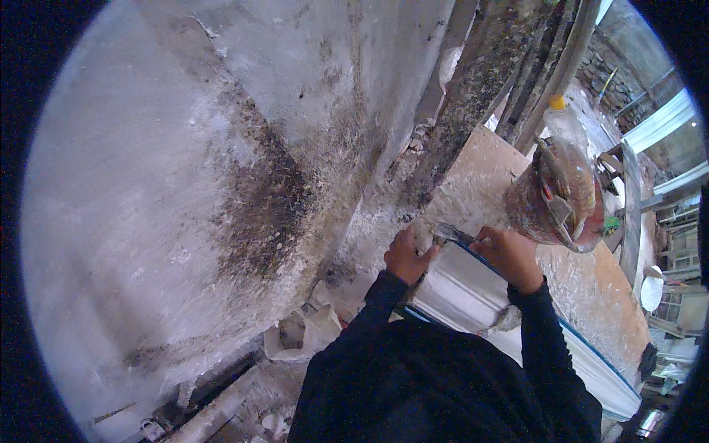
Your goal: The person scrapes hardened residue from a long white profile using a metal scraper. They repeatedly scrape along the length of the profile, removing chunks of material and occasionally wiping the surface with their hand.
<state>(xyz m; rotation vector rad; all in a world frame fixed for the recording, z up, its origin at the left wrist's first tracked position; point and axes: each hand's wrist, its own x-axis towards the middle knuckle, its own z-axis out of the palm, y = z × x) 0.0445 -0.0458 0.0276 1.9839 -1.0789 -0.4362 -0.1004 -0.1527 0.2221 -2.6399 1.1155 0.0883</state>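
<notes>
A long white panel [459,288] with blue edges lies in front of me, running from between my hands to the lower right. At its far left corner is my left hand [406,257], its fingers curled and the thumb toward the panel; what they hold, if anything, is hidden. My right hand [511,257] is closed at the panel's far right edge. From its fingers a flat dark tool [449,233] points left along the far end; its exact kind is unclear. A crumpled pale scrap [507,320] rests on the panel by my right forearm.
A dirty reddish bucket [533,208] on a plaster-smeared board [583,284] holds tools and a clear bottle [567,129] with a yellow cap. A stained plaster wall [170,199] rises at left. An open whitish bag [303,332] sits at its foot. Rough timbers [487,81] stand behind.
</notes>
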